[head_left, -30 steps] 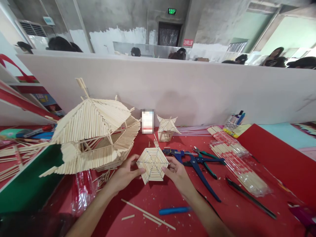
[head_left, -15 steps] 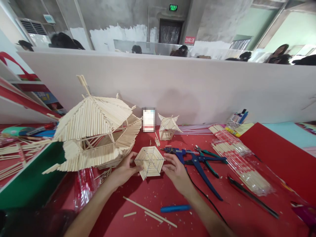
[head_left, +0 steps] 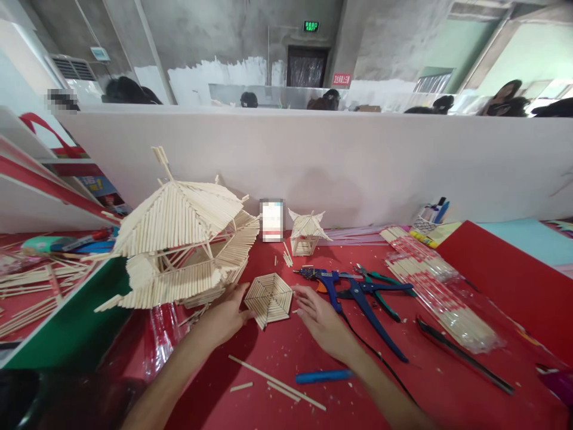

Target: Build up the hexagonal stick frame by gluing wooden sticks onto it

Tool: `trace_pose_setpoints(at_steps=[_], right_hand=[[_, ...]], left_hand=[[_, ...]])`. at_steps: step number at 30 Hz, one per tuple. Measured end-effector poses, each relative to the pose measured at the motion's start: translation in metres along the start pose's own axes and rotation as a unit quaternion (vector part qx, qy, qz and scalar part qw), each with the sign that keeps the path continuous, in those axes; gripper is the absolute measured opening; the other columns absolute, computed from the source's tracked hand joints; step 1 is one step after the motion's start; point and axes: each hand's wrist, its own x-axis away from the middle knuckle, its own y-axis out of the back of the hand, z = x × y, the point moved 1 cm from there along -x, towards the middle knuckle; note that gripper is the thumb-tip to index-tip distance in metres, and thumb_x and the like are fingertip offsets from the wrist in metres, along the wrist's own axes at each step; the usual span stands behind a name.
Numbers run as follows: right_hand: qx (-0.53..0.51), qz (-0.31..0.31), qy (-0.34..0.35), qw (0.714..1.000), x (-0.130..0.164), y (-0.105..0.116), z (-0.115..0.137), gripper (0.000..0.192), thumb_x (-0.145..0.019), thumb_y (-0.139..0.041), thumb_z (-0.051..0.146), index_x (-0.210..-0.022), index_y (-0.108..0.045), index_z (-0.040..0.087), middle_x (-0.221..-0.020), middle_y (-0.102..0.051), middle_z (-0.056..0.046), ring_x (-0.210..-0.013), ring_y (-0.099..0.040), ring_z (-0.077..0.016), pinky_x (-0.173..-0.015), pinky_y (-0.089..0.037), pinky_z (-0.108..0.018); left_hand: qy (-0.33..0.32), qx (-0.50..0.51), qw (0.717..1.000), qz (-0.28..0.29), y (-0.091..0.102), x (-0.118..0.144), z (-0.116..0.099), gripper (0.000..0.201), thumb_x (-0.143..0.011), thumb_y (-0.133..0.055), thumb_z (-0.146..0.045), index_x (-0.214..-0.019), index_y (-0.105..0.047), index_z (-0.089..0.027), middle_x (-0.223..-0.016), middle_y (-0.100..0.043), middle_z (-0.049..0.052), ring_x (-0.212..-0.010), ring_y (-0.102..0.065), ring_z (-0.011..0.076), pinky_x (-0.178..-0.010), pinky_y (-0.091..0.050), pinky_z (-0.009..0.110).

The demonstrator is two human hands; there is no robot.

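Note:
A small hexagonal stick roof (head_left: 269, 300), with dark seams running to its centre, is low over or on the red table between my hands. My left hand (head_left: 227, 318) is at its left edge, thumb and fingers apart around the corner; whether they touch it I cannot tell. Close to the right corner, my right hand (head_left: 323, 322) has its fingers stretched out and grips nothing. A large stick pavilion model (head_left: 179, 239) with layered roofs stands beyond my left hand. Behind the hexagonal roof is a tiny stick pavilion (head_left: 307, 232).
To the right lie a blue glue gun (head_left: 329, 280) with a cord, blue-handled cutters (head_left: 369, 313), green-handled pliers (head_left: 387, 301), tweezers (head_left: 463, 353) and bagged sticks (head_left: 443, 295). Loose sticks (head_left: 277, 382) and a blue pen (head_left: 324, 376) lie in front. A white partition (head_left: 380, 161) rises behind.
The hexagonal roof has turned and tilted slightly and looks a little smaller. My right fingers have come off its right side and opened. My left hand stays by its left edge.

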Motion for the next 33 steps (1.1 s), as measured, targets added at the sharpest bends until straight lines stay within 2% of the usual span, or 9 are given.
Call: trace_pose_setpoints(at_steps=[2, 3, 7, 9, 13, 18, 23, 29, 33], right_hand=[[0.117, -0.004, 0.032, 0.993, 0.001, 0.006, 0.004, 0.041, -0.087, -0.05, 0.014, -0.127, -0.054, 0.024, -0.129, -0.062, -0.009, -0.12, -0.06, -0.0219, -0.102, -0.049, -0.043], [0.194, -0.006, 0.054, 0.98, 0.001, 0.009, 0.005, 0.039, -0.087, -0.049, 0.012, -0.124, -0.056, 0.023, -0.124, -0.064, -0.009, -0.114, -0.062, -0.0227, -0.099, -0.05, -0.042], [0.461, 0.003, 0.111, 0.88, -0.001, 0.017, 0.003, 0.026, -0.087, -0.051, 0.007, -0.106, -0.066, 0.019, -0.102, -0.069, -0.01, -0.095, -0.062, -0.0248, -0.086, -0.051, -0.038], [0.521, 0.019, 0.106, 0.847, -0.002, 0.018, -0.002, 0.024, -0.089, -0.051, 0.006, -0.1, -0.068, 0.019, -0.098, -0.068, -0.01, -0.092, -0.061, -0.0242, -0.082, -0.05, -0.035], [0.577, 0.047, 0.072, 0.813, -0.003, 0.015, -0.004, 0.027, -0.086, -0.05, -0.001, -0.093, -0.068, 0.018, -0.095, -0.066, -0.01, -0.092, -0.059, -0.0243, -0.081, -0.048, -0.034], [0.592, 0.048, 0.053, 0.802, 0.002, 0.014, 0.01, 0.027, -0.08, -0.052, -0.005, -0.091, -0.066, 0.016, -0.095, -0.065, -0.011, -0.09, -0.057, -0.0246, -0.076, -0.046, -0.032], [0.586, 0.06, 0.058, 0.806, 0.006, 0.013, 0.016, 0.027, -0.082, -0.05, -0.004, -0.091, -0.065, 0.017, -0.098, -0.065, -0.01, -0.09, -0.057, -0.0242, -0.076, -0.045, -0.032], [0.591, 0.058, 0.033, 0.804, 0.005, 0.012, 0.012, 0.026, -0.086, -0.05, -0.002, -0.099, -0.064, 0.017, -0.102, -0.066, -0.01, -0.095, -0.059, -0.0249, -0.077, -0.047, -0.033], [0.608, 0.06, 0.052, 0.79, 0.005, 0.011, 0.012, 0.021, -0.086, -0.054, 0.001, -0.092, -0.064, 0.019, -0.101, -0.065, -0.01, -0.095, -0.058, -0.0247, -0.072, -0.046, -0.031]], left_hand=[[-0.01, -0.031, 0.999, 0.004, 0.006, 0.006, -0.004, 0.055, -0.074, -0.067, -0.03, -0.127, -0.056, -0.025, -0.139, -0.057, 0.012, -0.135, -0.045, 0.0322, -0.107, -0.036, 0.04], [-0.016, -0.044, 0.999, 0.012, 0.01, 0.009, -0.006, 0.051, -0.074, -0.066, -0.027, -0.124, -0.058, -0.025, -0.136, -0.059, 0.011, -0.132, -0.048, 0.032, -0.107, -0.036, 0.041], [-0.028, -0.102, 0.993, 0.06, 0.021, 0.021, -0.019, 0.041, -0.074, -0.064, -0.024, -0.115, -0.064, -0.028, -0.129, -0.063, 0.008, -0.125, -0.054, 0.0321, -0.104, -0.039, 0.042], [-0.034, -0.125, 0.989, 0.065, 0.023, 0.025, -0.027, 0.043, -0.076, -0.063, -0.025, -0.119, -0.063, -0.028, -0.13, -0.061, 0.009, -0.124, -0.055, 0.0333, -0.103, -0.04, 0.043], [-0.085, -0.131, 0.984, 0.088, 0.018, 0.026, -0.042, 0.05, -0.083, -0.061, -0.032, -0.134, -0.056, -0.033, -0.142, -0.053, 0.009, -0.122, -0.058, 0.0343, -0.1, -0.044, 0.044], [-0.159, -0.106, 0.977, 0.096, 0.008, 0.02, -0.037, 0.05, -0.085, -0.059, -0.023, -0.134, -0.057, -0.037, -0.15, -0.047, -0.001, -0.136, -0.047, 0.0288, -0.112, -0.036, 0.041], [-0.171, -0.121, 0.975, 0.073, 0.005, 0.013, -0.019, 0.051, -0.088, -0.057, -0.022, -0.137, -0.054, -0.036, -0.151, -0.046, 0.001, -0.138, -0.045, 0.0264, -0.118, -0.027, 0.046], [-0.165, -0.11, 0.977, 0.073, 0.004, 0.008, -0.009, 0.05, -0.09, -0.056, -0.026, -0.139, -0.053, -0.037, -0.152, -0.044, 0.0, -0.139, -0.043, 0.0266, -0.118, -0.027, 0.045], [-0.164, -0.124, 0.975, 0.086, 0.007, 0.005, -0.008, 0.049, -0.092, -0.053, -0.028, -0.14, -0.051, -0.037, -0.154, -0.042, 0.0, -0.139, -0.042, 0.0283, -0.116, -0.03, 0.045]])
